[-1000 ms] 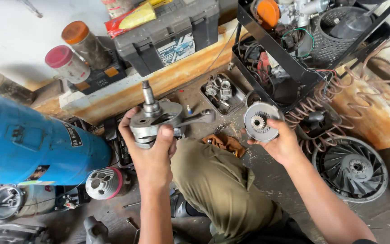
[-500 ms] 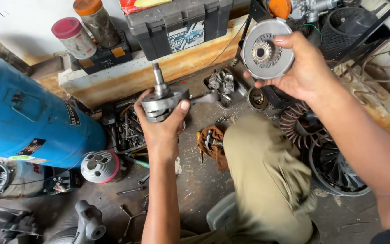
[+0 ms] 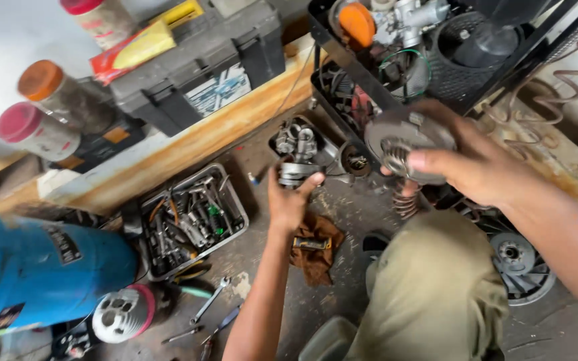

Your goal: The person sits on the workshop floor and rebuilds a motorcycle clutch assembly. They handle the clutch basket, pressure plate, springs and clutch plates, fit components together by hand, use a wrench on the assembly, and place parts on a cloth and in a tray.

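My left hand [image 3: 287, 200] is stretched out over the floor and grips a grey metal crankshaft [image 3: 294, 174], held low beside a small tray of engine parts [image 3: 300, 142]. My right hand [image 3: 471, 166] is raised at the right and holds a round grey metal disc with a toothed hub [image 3: 406, 146], its face turned toward me. A brown rag [image 3: 316, 246] lies on the floor just under my left wrist. My knee in olive trousers [image 3: 429, 287] fills the lower right.
A metal tray of hand tools [image 3: 192, 217] sits left of my left hand. A blue cylinder [image 3: 35, 271] lies at far left. A grey toolbox [image 3: 195, 67] rests on a wooden beam [image 3: 188, 144]. A black frame with engine parts [image 3: 403, 53] stands top right. A finned wheel [image 3: 520, 264] lies right.
My left hand has lowered the crankshaft away from me toward the small parts tray. My right hand has brought the disc down and nearer the middle. The view has shifted closer to the floor.
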